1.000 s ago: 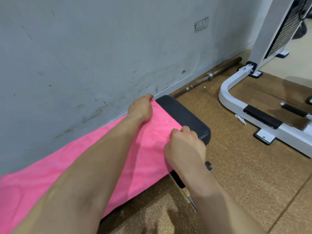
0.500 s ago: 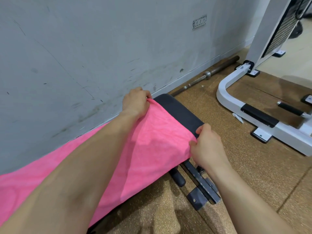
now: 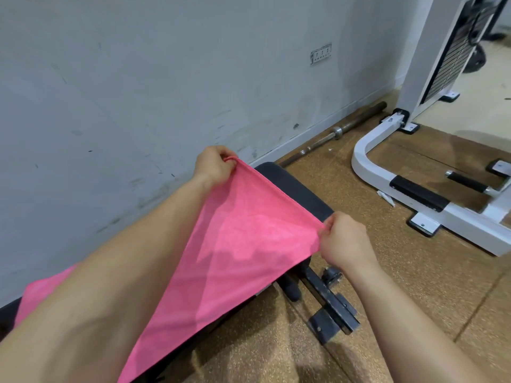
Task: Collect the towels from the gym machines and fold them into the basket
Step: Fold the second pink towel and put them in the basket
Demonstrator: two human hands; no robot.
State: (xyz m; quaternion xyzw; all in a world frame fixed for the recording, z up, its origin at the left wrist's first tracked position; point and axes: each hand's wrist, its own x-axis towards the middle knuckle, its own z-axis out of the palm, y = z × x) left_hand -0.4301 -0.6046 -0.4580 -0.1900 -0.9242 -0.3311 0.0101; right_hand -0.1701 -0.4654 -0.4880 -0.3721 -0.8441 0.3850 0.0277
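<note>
Brown speckled floor (image 3: 414, 286) is spreading under the black padded table (image 3: 293, 186), and the pink towel (image 3: 243, 244) is lying along its top. The right hand (image 3: 345, 241) is pinching the near corner in its fingers. Further away, the left hand (image 3: 214, 168) is pinching the far corner beside the grey wall (image 3: 138, 92). If they are lifting too quickly, the long tail may be sliding onto the floor. Against half a second ago, both corners are rising higher and the edge is stretching tighter.
</note>
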